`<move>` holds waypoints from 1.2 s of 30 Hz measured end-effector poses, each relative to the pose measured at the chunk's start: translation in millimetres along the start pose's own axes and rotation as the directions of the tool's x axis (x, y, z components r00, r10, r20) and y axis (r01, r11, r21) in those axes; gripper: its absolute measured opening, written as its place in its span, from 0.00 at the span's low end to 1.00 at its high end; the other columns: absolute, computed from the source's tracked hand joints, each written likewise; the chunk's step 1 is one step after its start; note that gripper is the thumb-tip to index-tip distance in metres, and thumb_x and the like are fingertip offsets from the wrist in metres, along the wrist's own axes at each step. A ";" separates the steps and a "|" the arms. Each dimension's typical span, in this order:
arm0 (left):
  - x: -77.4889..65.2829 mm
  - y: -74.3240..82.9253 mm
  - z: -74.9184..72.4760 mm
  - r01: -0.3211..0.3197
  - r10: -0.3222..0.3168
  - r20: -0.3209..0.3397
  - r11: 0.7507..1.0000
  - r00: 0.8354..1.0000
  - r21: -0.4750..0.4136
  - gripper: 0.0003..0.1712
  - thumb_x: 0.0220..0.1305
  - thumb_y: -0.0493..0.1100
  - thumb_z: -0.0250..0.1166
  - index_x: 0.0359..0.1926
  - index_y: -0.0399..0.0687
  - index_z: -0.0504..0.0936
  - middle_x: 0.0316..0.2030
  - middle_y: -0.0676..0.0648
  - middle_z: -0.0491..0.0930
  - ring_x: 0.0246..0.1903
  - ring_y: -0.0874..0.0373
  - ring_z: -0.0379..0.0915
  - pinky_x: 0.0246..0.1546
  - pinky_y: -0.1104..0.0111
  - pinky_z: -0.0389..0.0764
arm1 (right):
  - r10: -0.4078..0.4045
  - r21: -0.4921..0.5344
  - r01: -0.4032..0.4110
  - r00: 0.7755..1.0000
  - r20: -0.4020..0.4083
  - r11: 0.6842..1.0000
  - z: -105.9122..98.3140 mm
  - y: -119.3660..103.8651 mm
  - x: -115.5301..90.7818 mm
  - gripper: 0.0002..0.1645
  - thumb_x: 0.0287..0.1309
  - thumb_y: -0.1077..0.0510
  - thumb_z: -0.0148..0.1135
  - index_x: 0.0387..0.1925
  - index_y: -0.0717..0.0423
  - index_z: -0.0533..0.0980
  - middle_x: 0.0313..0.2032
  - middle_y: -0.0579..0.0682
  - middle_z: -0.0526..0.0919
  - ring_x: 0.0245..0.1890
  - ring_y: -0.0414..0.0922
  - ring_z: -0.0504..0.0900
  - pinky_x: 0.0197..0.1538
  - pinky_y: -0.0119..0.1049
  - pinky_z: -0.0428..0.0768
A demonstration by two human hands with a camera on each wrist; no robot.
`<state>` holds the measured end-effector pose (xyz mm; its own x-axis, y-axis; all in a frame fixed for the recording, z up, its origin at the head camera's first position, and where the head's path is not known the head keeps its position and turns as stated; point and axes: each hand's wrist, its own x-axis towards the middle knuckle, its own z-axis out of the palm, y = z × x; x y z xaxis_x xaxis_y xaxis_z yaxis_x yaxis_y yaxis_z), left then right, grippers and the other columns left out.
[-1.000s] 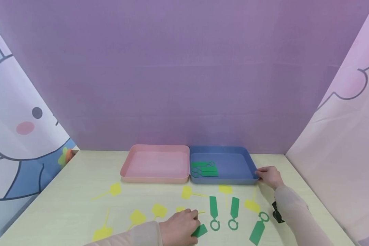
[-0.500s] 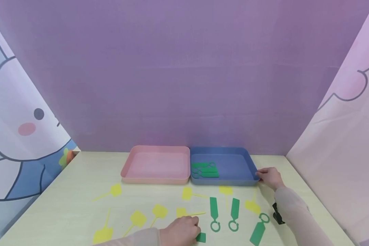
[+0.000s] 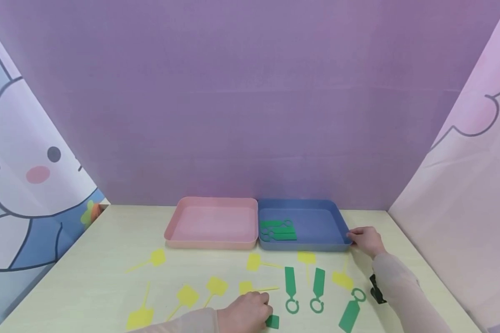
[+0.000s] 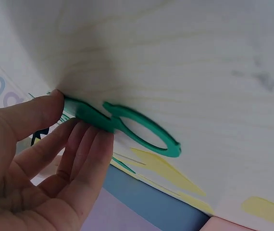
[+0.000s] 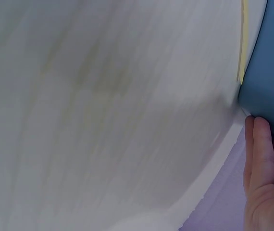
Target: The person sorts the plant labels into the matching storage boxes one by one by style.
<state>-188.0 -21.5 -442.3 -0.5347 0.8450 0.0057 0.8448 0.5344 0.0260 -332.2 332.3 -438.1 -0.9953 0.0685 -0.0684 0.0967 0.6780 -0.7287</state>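
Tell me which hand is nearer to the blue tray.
Right. The right hand holds the blue tray at its right edge, near the front corner; the left hand is apart from it, nearer the person, pinching a green tag.

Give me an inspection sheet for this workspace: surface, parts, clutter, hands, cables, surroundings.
Surface: pale table, with faint grain.
Parts: pink tray and blue tray side by side; green tags, a few in the blue tray, three lying on the table; yellow tags spread on the table.
Clutter: black object beside the right sleeve; kind unclear.
Left hand: pinches another green tag by its flat part, ring end free.
Right hand: holds the blue tray at its near right corner.
Cables: nothing seen.
Surroundings: purple backdrop behind; printed panels at both sides.
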 end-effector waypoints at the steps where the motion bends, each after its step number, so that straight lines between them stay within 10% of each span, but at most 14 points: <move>1: 0.2 -0.2 -0.4 0.001 -0.001 0.001 1.000 1.000 0.000 0.00 0.52 0.43 0.66 0.28 0.54 0.83 0.21 0.59 0.69 0.19 0.72 0.56 0.21 0.84 0.59 | 0.000 0.001 0.000 1.000 -0.001 1.000 -0.1 -0.3 -0.1 0.18 0.59 0.62 0.54 0.44 0.76 0.74 0.37 0.67 0.82 0.27 0.41 0.82 0.34 0.37 0.81; 24: 3.5 -2.9 -9.8 0.079 -0.057 0.124 0.980 0.991 -0.180 0.06 0.52 0.41 0.66 0.34 0.55 0.84 0.23 0.61 0.70 0.22 0.72 0.60 0.25 0.82 0.64 | -0.002 0.008 0.002 1.000 -0.002 1.000 -0.1 1.3 1.7 0.18 0.59 0.63 0.54 0.44 0.76 0.74 0.39 0.68 0.81 0.28 0.41 0.82 0.34 0.36 0.81; 36: 18.4 -12.7 -23.4 0.096 -0.099 -0.007 0.978 0.995 -0.183 0.09 0.48 0.38 0.68 0.33 0.54 0.85 0.23 0.60 0.72 0.22 0.73 0.62 0.26 0.83 0.66 | 0.011 0.003 -0.011 1.000 0.003 1.000 0.3 -0.5 0.9 0.18 0.59 0.63 0.54 0.45 0.76 0.74 0.40 0.68 0.81 0.28 0.40 0.81 0.34 0.36 0.81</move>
<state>-209.0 -13.2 -419.2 -0.6159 0.7878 0.0102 0.7717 0.6006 0.2091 -333.1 331.7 -438.0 -0.9942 0.0737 -0.0779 0.1072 0.6754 -0.7296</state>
